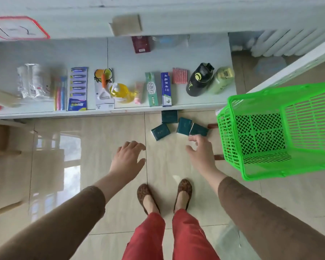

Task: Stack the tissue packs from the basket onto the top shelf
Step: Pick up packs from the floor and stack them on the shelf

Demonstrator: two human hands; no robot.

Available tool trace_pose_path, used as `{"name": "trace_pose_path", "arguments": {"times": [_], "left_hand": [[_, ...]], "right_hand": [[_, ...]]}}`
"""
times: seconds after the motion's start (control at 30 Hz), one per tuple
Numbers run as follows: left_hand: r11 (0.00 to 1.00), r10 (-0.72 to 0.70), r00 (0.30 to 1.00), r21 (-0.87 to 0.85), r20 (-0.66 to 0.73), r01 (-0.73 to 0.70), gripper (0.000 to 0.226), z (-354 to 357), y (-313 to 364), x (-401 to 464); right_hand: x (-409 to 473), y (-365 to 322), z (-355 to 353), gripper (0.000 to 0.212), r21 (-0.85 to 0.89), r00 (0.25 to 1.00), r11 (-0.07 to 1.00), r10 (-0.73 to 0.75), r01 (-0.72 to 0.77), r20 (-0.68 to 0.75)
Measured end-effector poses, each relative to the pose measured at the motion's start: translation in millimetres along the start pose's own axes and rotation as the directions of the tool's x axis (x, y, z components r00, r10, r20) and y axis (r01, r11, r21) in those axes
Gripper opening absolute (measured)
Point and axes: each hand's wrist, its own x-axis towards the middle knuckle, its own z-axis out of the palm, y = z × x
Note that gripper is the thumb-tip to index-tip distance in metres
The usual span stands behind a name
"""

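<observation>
4 small dark-teal rectangular tissue packs [178, 124] lie scattered on the glossy beige tiled floor [101, 147], just near of the white shelf's [120, 62] front edge and left of the green plastic lattice basket [280, 132], which looks empty. The right hand [200, 149] hovers over the rightmost pack with fingers spread, gripping nothing; the left hand [129, 156] is equally spread and empty. The packs look light, soft and film-wrapped, so probably slippery; pinching across the short sides should hold best.
</observation>
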Motion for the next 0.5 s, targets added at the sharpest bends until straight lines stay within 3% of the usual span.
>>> {"name": "trace_pose_path", "arguments": {"times": [0.17,0.3,0.5], "left_hand": [[0.978,-0.162,0.977,-0.113,0.137,0.178,0.05,122,-36,66],[0.94,-0.299,0.943,-0.124,0.146,0.317,0.056,206,-80,129],[0.932,-0.322,0.944,-0.149,0.075,0.33,0.062,298,-125,228]], "right_hand": [[59,96,98,0.041,0.059,0.938,0.945,0.309,-0.321,0.155],[127,158,159,0.051,0.122,0.856,0.856,0.473,-0.503,0.209],[235,218,221,0.053,0.189,0.829,0.808,0.538,-0.559,0.15]]}}
